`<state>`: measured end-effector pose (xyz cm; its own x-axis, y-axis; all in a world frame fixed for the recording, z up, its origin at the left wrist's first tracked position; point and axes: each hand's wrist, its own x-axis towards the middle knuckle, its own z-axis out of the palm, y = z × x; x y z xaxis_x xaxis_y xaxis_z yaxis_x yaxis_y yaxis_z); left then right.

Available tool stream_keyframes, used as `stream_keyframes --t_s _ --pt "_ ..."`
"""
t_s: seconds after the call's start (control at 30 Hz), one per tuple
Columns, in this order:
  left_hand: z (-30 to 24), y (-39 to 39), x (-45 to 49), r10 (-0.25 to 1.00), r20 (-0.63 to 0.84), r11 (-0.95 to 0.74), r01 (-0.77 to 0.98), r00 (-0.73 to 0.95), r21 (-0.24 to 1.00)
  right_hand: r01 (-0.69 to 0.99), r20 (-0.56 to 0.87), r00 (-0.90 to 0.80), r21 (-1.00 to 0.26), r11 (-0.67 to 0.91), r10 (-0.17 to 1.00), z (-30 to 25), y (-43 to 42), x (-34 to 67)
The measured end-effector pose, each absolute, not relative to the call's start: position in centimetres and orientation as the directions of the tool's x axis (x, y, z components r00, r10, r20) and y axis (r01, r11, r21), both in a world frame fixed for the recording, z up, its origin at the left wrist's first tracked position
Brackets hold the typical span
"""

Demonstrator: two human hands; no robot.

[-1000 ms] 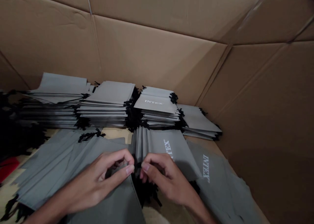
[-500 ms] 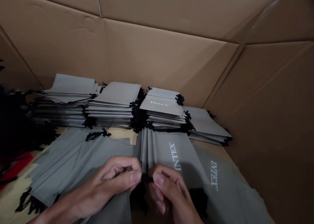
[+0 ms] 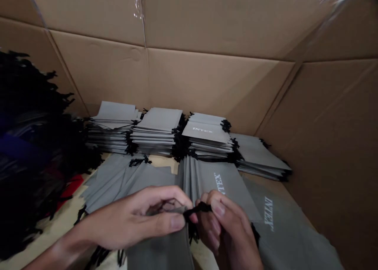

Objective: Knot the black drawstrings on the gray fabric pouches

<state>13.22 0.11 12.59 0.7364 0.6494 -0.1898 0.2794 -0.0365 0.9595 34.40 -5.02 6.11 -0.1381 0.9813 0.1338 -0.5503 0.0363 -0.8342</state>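
The left hand (image 3: 144,215) pinches a grey drawstring pouch (image 3: 162,248) at its corner, the cloth lying below; the right hand (image 3: 232,222) pinches its black cord (image 3: 198,209). The pouch looks light, limp and hardly fragile; the soft cord probably grips best near its end.

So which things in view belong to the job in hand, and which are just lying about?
With the job: black cord between left grip and right grip; grey pouch below left grip; probably the grey stacks behind.
Apparently lying about: red item and dark heap at left, too dim to identify.
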Motion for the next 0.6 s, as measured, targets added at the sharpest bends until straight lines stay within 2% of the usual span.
stream_keyframes --t_s 0.17,0.3,0.43,0.47,0.53,0.6 --pt "12.5 -1.2 10.3 0.746 -0.233 -0.111 0.461 0.624 0.880 -0.499 0.173 -0.083 -0.860 0.109 0.981 7.4 -4.1 37.5" --pt "12.0 -1.6 9.7 0.862 -0.115 -0.135 0.443 0.493 0.886 -0.123 0.214 -0.135 -0.972 0.198 0.968 6.9 -4.0 39.9" --pt "13.1 -1.7 9.8 0.891 0.102 -0.317 0.445 0.442 0.838 0.140 0.239 -0.169 -0.954 0.264 0.956 7.0 -4.5 40.0" --pt "13.5 -1.6 9.7 0.879 0.204 -0.410 0.466 0.432 0.784 0.186 0.303 -0.168 -0.925 0.332 0.938 7.2 -4.7 39.7" --pt "14.2 -1.1 9.4 0.798 0.461 -0.602 0.543 0.388 0.586 0.288 0.517 -0.146 -0.793 0.537 0.843 7.7 -5.3 39.0" --pt "14.6 -0.6 9.1 0.682 0.656 -0.670 0.637 0.323 0.382 0.443 0.757 -0.120 -0.538 0.717 0.642 7.6 -5.8 37.7"
